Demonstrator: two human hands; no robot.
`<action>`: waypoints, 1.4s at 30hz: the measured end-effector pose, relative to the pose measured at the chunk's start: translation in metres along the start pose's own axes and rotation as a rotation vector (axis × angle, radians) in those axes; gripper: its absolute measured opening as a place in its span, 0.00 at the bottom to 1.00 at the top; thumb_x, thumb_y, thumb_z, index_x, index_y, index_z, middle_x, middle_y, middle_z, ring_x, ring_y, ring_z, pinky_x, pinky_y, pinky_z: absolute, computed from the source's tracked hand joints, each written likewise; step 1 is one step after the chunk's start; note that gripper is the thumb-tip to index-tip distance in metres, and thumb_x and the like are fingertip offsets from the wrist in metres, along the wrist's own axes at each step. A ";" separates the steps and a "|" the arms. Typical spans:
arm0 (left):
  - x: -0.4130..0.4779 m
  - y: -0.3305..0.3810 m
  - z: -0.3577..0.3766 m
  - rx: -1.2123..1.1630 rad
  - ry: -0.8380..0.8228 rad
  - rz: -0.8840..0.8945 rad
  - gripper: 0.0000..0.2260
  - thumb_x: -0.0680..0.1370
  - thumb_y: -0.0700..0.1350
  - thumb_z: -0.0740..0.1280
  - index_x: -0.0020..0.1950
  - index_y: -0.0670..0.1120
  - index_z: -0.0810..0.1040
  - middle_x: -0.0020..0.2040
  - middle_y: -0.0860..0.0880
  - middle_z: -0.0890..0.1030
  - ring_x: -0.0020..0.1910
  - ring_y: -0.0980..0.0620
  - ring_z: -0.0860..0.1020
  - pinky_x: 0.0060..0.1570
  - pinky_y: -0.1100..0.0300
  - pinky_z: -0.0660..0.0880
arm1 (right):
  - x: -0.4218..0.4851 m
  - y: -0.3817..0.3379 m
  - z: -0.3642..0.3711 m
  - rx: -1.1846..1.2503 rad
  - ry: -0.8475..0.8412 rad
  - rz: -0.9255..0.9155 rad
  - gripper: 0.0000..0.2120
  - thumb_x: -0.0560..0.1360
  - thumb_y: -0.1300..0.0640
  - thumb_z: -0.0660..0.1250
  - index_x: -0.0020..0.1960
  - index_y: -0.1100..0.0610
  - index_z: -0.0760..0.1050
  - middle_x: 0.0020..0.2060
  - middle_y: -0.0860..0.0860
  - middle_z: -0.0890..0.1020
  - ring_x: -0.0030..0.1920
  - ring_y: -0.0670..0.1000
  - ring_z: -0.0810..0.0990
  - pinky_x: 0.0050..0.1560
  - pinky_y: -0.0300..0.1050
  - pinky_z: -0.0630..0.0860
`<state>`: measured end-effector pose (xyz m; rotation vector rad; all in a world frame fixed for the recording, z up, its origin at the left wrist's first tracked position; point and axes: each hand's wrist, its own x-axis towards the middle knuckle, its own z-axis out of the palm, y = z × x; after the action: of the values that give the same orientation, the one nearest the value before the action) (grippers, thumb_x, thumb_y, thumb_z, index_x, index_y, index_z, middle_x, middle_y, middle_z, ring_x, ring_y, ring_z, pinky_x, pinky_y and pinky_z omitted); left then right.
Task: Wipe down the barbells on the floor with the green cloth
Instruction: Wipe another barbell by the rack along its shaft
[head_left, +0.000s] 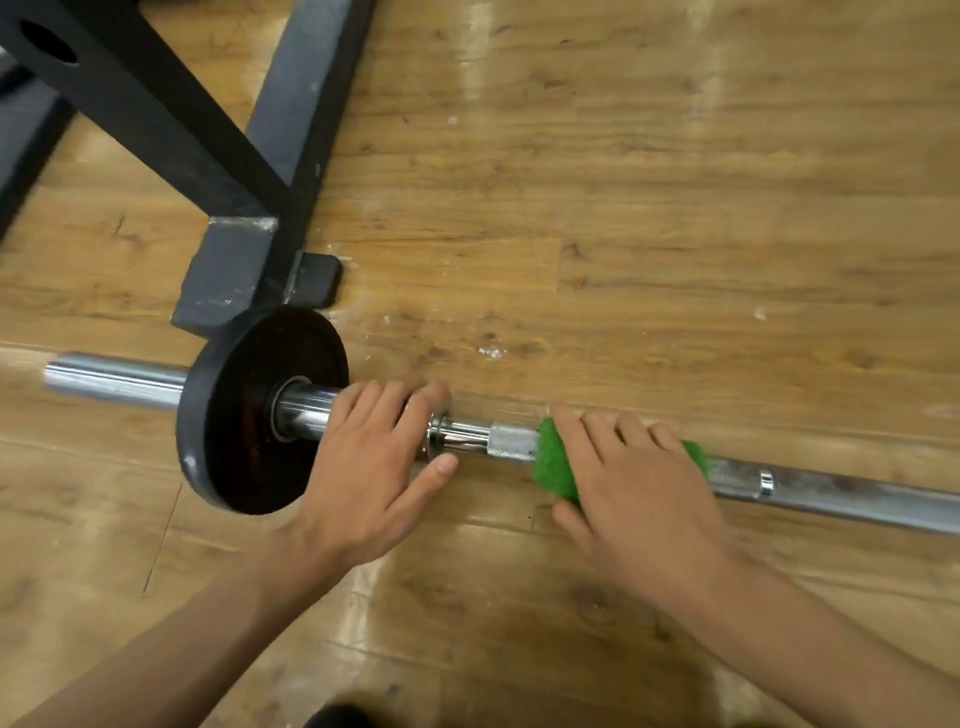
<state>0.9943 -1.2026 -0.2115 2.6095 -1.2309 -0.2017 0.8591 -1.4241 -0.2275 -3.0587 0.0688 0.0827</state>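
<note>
Mostly under right hand (639, 483): green cloth (553, 467); barbell (831, 493) cut by right edge.

A glossy wood-plank floor (675, 208), with light streaks shining across it. A chrome barbell (857, 493) lies along it from left to right, propped at its left end on one black weight plate (218, 415). Just behind the plate stands the black steel foot of a rack frame (234, 270). White specks (491, 352) dot the boards nearby.
</note>
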 end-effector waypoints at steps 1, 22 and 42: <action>-0.005 0.001 0.001 0.011 -0.007 -0.003 0.33 0.85 0.65 0.43 0.72 0.44 0.74 0.66 0.48 0.76 0.59 0.45 0.75 0.63 0.44 0.68 | 0.005 -0.010 0.000 0.014 -0.022 0.007 0.45 0.69 0.41 0.75 0.78 0.63 0.67 0.48 0.59 0.82 0.44 0.64 0.81 0.44 0.59 0.77; -0.057 0.006 0.019 0.034 0.009 0.001 0.35 0.84 0.66 0.42 0.79 0.45 0.66 0.73 0.41 0.74 0.69 0.40 0.74 0.72 0.42 0.61 | -0.037 -0.017 -0.011 0.053 0.028 0.041 0.21 0.77 0.40 0.56 0.58 0.53 0.76 0.44 0.51 0.83 0.42 0.55 0.83 0.41 0.52 0.80; -0.043 0.006 0.016 0.082 -0.008 -0.014 0.33 0.84 0.65 0.44 0.76 0.43 0.71 0.69 0.43 0.75 0.66 0.40 0.74 0.71 0.41 0.63 | -0.009 -0.027 0.002 0.047 0.058 -0.053 0.24 0.82 0.40 0.52 0.63 0.55 0.78 0.48 0.52 0.85 0.45 0.54 0.84 0.44 0.50 0.82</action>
<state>0.9592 -1.1752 -0.2245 2.6896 -1.2494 -0.1673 0.8511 -1.3969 -0.2273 -3.0135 -0.0065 -0.0103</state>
